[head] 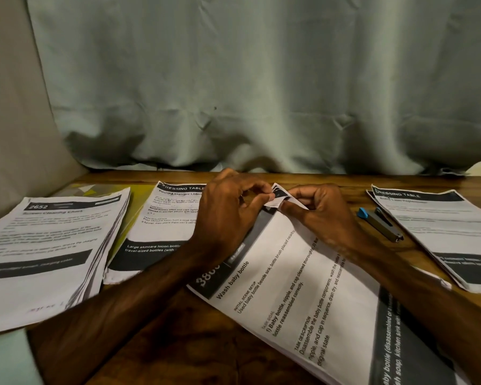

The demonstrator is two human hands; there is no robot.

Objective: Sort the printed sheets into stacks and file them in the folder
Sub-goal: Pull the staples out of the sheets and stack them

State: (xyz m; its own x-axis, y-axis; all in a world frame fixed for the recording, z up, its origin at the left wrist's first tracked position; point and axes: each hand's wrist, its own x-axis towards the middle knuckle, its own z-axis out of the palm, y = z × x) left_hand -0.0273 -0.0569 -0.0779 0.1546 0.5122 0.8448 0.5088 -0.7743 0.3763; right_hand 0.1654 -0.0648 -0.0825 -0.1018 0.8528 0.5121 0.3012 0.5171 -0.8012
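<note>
**A:** What are the fingers doing?

**B:** The left hand [228,215] pinches the top corner [277,194] of the Wash baby bottle sheets [303,287] between thumb and forefinger. The right hand [322,215] pinches the same corner from the other side, its remaining fingers curled in. The corner is bent up and creased between them.

**A:** And the rest of those sheets?

**B:** They lie slantwise on the wooden table [178,334], running from the hands toward 5 o'clock and passing under the right forearm. The near edge shows several sheets.

**A:** What surrounds them, with the pinched corner as dial centre?

**B:** At 3 o'clock a grey stapler [379,223] with a blue tip lies near the right hand, not touching it. Beyond it, also at 3 o'clock, sits a Dressing Table stack [442,229]. At 9 o'clock, partly behind the left hand, is the Pouring Skincare Lotion stack [161,220], resting on what looks like a yellow-green folder [135,197]. Toward 8 o'clock lies the thick 2652 Screen Cleaning stack [47,245]. At 12 o'clock a grey-green curtain [261,93] hangs down to the table's far edge.
</note>
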